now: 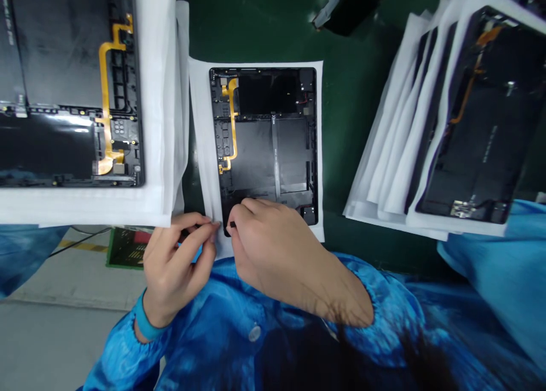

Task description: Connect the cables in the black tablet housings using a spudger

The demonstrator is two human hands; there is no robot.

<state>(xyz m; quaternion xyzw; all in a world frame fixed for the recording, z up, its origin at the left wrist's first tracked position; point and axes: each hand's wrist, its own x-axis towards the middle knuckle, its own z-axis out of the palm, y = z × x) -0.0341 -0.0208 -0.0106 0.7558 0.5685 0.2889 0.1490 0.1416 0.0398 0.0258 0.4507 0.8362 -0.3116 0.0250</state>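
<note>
far left, an open tablet (70, 83) on white foam overhangs the green bench (350, 112). left hand (177, 266) pinches the near corner of the foam sheet (200, 123); right hand (273, 248), fingers curled, presses something small and dark, unclear, at the near left corner of the middle tablet shell (267, 146). the shell looks thin, stiff and fragile: best held by its rim, clear of the orange ribbon cable (234, 123). right, a fanned stack of tablets (464, 129) crowds in.
</note>
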